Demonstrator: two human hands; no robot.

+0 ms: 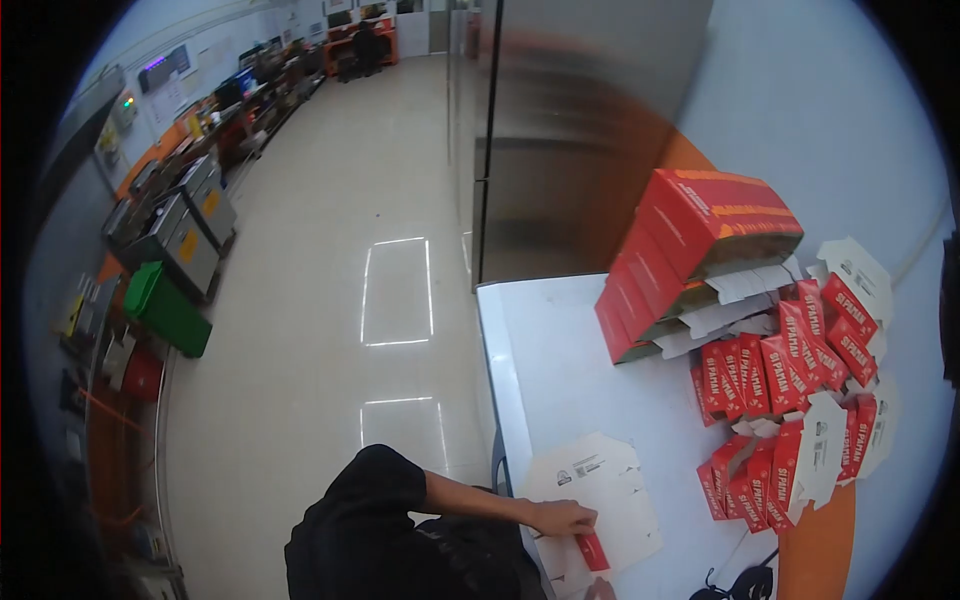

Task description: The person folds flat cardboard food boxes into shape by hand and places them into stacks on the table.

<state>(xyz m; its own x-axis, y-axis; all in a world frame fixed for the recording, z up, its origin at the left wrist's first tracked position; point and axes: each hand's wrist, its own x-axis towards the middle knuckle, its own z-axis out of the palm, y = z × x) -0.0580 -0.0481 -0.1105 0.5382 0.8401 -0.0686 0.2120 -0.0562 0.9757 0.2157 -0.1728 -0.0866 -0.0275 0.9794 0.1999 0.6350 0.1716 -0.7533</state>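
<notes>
A flat white carton blank (610,470) with cut and creased edges lies on the table in front of me, its printed mark facing up. One flap of it is folded over and shows a red side (592,550). My left hand (565,517), reaching out of a black sleeve, has its fingers closed on the top end of this red flap. Close to the flap's lower end is my right hand (600,590), mostly cut off by the bottom edge of the view. Its fingers are too hidden to read.
Folded red cartons marked "SI PAMAN" (770,370) are piled at the right of the white table (545,370). Larger red boxes (700,225) stack behind them. Black cables (745,582) lie at the near edge. A steel refrigerator (580,150) stands beyond; a green bin (165,308) is across the floor.
</notes>
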